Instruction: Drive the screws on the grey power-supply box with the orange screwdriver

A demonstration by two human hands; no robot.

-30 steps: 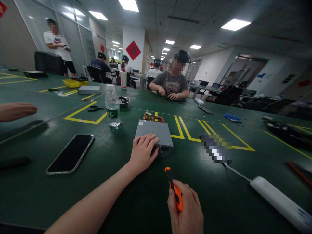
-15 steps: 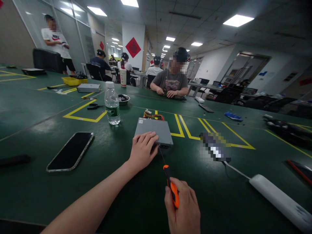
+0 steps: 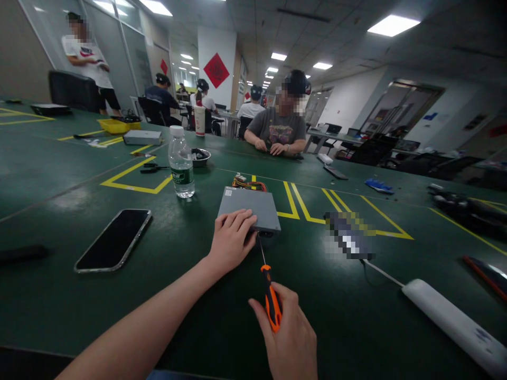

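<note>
A grey metal computer power supply (image 3: 251, 203) lies on the green table, its bundle of coloured cables (image 3: 249, 183) at the far side. My left hand (image 3: 233, 235) holds it, fingers across the top and thumb down at the near side. In my right hand (image 3: 291, 327) is a screwdriver (image 3: 272, 303) with an orange and black handle. The handle rests against my curled fingers while the thumb stands off to the left. Its thin shaft points at the near face of the power supply, close to my left thumb; the exact spot under the tip is too small to make out.
Left of the power supply are a water bottle (image 3: 182, 169), a phone (image 3: 114, 240) and a metal bowl (image 3: 203, 157). To the right lie a blurred-out device (image 3: 348, 237) and a white power strip (image 3: 447, 322) on a cable. A person (image 3: 277, 129) sits across the table.
My right thumb has lifted off the screwdriver handle, and the handle has swung slightly left and more upright. My left hand stays on the power supply. The whole view has shifted a little.
</note>
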